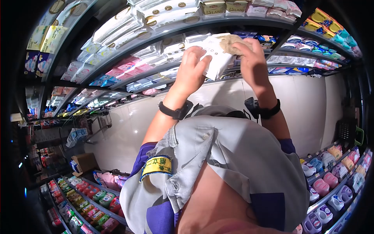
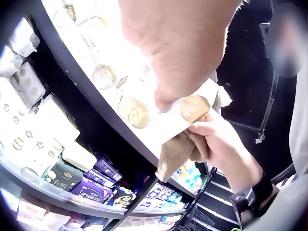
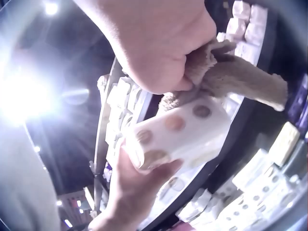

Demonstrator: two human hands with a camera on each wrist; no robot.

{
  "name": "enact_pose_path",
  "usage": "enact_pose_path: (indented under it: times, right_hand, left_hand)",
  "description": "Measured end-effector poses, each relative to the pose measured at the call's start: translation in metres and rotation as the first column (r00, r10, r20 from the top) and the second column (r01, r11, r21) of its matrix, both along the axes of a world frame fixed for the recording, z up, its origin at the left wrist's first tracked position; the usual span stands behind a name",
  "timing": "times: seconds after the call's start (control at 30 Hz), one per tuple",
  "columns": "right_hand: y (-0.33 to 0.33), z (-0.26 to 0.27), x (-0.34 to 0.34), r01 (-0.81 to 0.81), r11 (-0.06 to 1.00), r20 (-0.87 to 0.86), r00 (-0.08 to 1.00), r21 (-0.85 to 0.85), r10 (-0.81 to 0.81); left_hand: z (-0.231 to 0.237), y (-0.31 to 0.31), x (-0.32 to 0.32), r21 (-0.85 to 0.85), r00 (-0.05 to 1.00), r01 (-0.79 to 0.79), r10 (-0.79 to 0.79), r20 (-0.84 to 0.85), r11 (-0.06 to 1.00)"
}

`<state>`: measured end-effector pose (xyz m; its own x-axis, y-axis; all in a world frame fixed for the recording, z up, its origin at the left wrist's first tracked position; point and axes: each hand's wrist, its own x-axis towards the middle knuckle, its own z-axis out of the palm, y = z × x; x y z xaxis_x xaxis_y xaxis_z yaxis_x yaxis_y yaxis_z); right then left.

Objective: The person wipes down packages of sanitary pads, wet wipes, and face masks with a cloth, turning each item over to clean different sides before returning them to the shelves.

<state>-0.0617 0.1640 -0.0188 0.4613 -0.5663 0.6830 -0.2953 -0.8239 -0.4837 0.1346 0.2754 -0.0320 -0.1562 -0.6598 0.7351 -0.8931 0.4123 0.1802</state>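
Note:
In the head view my left hand [image 1: 191, 72] grips a white soft pack [image 1: 216, 65] printed with small round marks, holding it up in front of the shelves. My right hand [image 1: 253, 64] pinches a crumpled tan cloth [image 1: 230, 41] against the pack's upper end. From the right wrist, the cloth [image 3: 248, 83] hangs in folds out of the right fist, and brown dots line the side of the pack [image 3: 190, 127]. The left thumb and fingers [image 3: 139, 180] clasp that pack from below. Part of the cloth is hidden inside the right hand.
Curved shelves [image 1: 163, 66] ahead hold rows of white, pink and blue packs. Pale floor tiles [image 1: 300, 101] lie below the hands. Behind stand shelves of bottles [image 1: 321, 187] and a cardboard box [image 1: 85, 163]. A black basket [image 1: 346, 128] is at the far right.

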Motion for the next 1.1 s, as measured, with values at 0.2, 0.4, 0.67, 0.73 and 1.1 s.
enact_pose_path:
  times: [0.2,0.4,0.67,0.73,1.1]
  right_hand:
    - [0.013,0.031,-0.002,-0.087,0.99,-0.028,0.995,0.115,0.091]
    - [-0.005,0.017,0.017,-0.121,0.991,0.003,0.993,0.056,0.121]
    - [0.006,0.038,0.006,-0.199,0.969,0.035,0.98,0.149,0.196]
    - [0.013,0.038,0.014,-0.228,0.97,-0.042,0.972,0.084,0.232]
    - [-0.049,0.0,-0.004,-0.519,0.482,0.571,0.819,0.706,0.045]
  left_hand:
    - [-0.003,0.0,-0.004,-0.094,0.99,-0.06,0.072,0.124,0.994]
    - [-0.003,-0.005,0.0,-0.23,0.987,-0.003,0.04,0.156,0.973]
    - [-0.009,-0.011,0.0,-0.169,0.991,-0.017,0.039,0.128,0.985]
    - [-0.005,-0.013,0.001,-0.188,0.994,-0.003,0.023,0.108,0.982]
    - [-0.003,-0.004,0.003,0.135,0.782,-0.039,0.115,-0.613,0.99]
